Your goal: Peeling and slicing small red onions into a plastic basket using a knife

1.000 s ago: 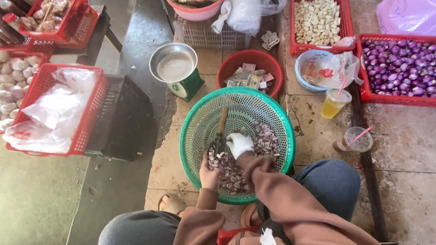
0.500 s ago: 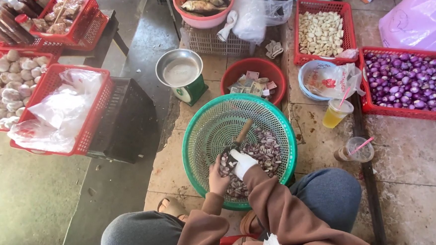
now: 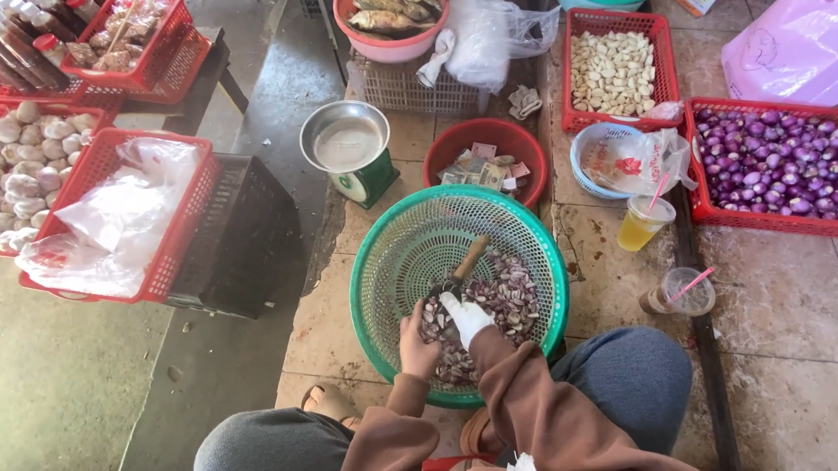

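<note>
Green mesh basket (image 3: 382, 266) holds the peeled shallots (image 3: 499, 303), where the gloved right hand (image 3: 463, 317) grips a wooden-handled knife (image 3: 461, 270) just beside the bare left hand (image 3: 415, 339), closed on one shallot, apparently mid-trimming.

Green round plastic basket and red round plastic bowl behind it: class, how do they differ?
The green round plastic basket is perforated and larger; the red round plastic bowl is solid-walled and smaller. The basket holds purple-white peeled bulbs; the bowl holds paper notes. Both sit on the floor.
</note>
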